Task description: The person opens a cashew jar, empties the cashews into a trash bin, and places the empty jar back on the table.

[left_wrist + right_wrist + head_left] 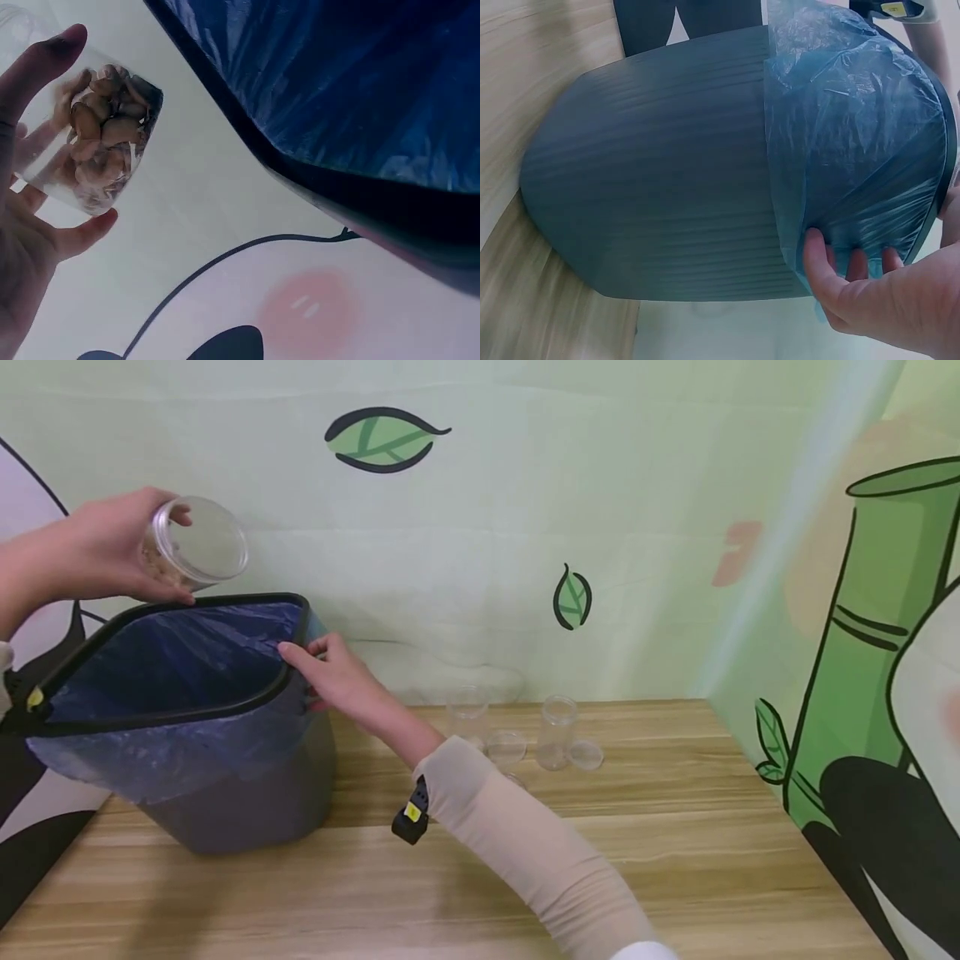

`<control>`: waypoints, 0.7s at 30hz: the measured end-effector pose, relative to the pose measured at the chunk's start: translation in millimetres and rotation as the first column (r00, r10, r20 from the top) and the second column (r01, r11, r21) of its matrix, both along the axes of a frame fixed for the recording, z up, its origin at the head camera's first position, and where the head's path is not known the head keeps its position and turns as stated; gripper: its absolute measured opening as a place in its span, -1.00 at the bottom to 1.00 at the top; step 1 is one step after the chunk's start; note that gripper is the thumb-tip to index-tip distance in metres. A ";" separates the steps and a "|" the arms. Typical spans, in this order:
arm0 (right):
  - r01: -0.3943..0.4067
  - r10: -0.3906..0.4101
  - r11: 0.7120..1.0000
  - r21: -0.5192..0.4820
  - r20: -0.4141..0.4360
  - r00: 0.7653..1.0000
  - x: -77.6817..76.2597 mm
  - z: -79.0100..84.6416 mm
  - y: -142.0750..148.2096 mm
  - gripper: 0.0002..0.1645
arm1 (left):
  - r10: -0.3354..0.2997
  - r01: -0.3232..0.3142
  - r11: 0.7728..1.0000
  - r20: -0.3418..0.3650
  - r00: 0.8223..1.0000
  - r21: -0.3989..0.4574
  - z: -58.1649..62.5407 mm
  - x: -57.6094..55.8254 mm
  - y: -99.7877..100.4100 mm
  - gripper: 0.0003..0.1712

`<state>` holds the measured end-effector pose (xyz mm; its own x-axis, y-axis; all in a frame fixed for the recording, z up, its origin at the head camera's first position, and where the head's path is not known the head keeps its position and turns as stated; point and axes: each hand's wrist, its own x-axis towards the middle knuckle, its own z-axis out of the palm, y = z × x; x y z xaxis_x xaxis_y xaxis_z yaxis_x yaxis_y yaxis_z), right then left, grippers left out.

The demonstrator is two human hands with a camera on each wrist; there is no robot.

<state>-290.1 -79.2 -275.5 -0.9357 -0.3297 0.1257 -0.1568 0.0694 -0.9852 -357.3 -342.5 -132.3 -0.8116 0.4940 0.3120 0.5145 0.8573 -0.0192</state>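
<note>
My left hand [112, 547] grips a clear plastic jar [202, 543] and holds it tilted above the back left of the trash can [247, 802]. Brown pieces that look like nuts [105, 127] lie bunched at one end of the jar. A blue bag [202, 652] lines the can and folds over its black rim [172, 717]. On the can's right side my right hand [333, 677] grips the rim, thumb at the top edge. Its fingers [821, 266] bear on the folded-over bag outside.
Two clear jars, one fainter [468, 714] and one nearer [557, 731], stand by the back wall on the wooden table [480, 877]. Clear round lids [587, 754] lie beside them. A printed cloth [637, 485] with leaves and bamboo hangs behind.
</note>
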 end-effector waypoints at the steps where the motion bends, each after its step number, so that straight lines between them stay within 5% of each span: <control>1: -0.004 0.004 1.000 -0.004 0.002 1.000 0.4 -0.2 0.0 -0.54 | 0.003 -0.003 1.000 -0.003 1.000 -0.005 -1.1 -0.7 -1.5 0.34; 10: -0.017 0.018 0.999 -0.042 0.024 1.000 0.7 -2.1 0.9 -0.53 | 0.050 -0.054 0.996 -0.053 0.997 -0.066 0.8 3.0 -2.9 0.29; 17: -0.010 0.011 0.999 -0.032 0.028 1.000 0.1 -1.8 2.4 -0.56 | 0.234 -0.242 0.965 -0.081 0.969 -0.102 9.4 18.7 9.1 0.21; 21: -0.008 0.009 0.999 -0.035 0.028 1.000 -0.2 -1.4 3.1 -0.56 | 0.267 -0.272 0.956 -0.056 0.962 -0.106 10.6 22.6 8.9 0.20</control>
